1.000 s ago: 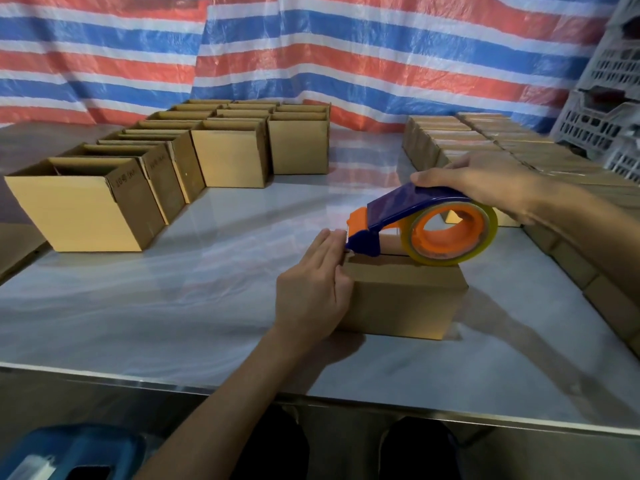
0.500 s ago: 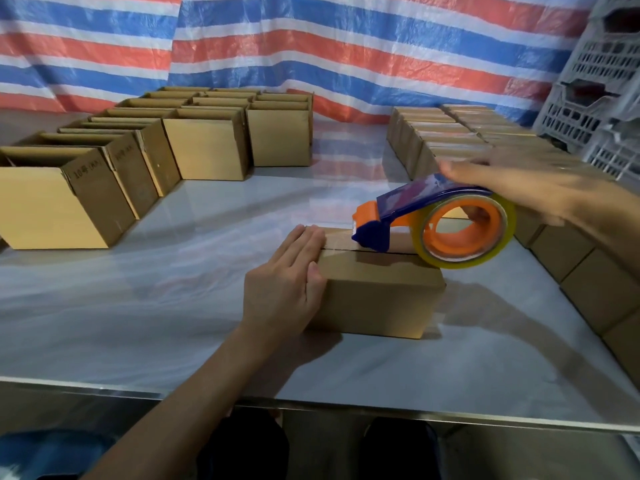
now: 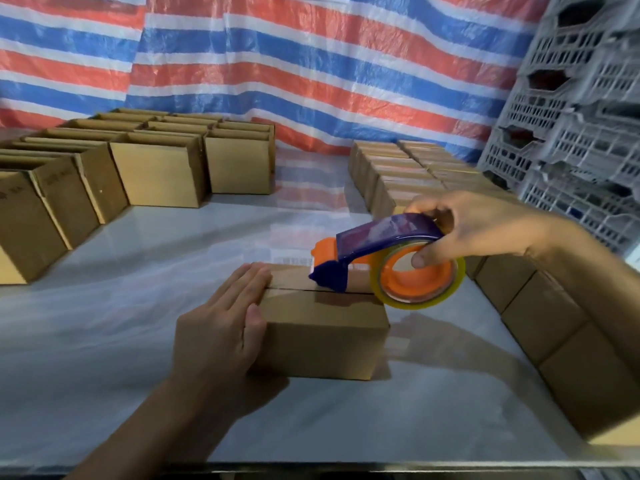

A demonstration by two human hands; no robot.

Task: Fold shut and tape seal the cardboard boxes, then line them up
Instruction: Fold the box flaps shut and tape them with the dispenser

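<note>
The cardboard box [image 3: 322,337] is matt brown, the tape dispenser [image 3: 381,233] glossy plastic, the table [image 3: 121,323] smooth and reflective, the 12 o'clock tarpaulin [image 3: 311,64] crinkled plastic sheet, and the 2 o'clock crates [image 3: 581,140] grey plastic.

The person is working bare-handed. The left hand [image 3: 221,327] is showing bare from fingertips to wrist, its knuckles and tendons standing out faintly in the dim light, and the left forearm [image 3: 149,420] is showing uncovered as far as the bottom edge of the view. The right hand [image 3: 485,226] is likewise appearing bare, its thumbnail [image 3: 418,262] looking short and plain, and the right forearm [image 3: 595,271] is showing uncovered as far as the right edge. What is being worn higher up cannot be told.
</note>
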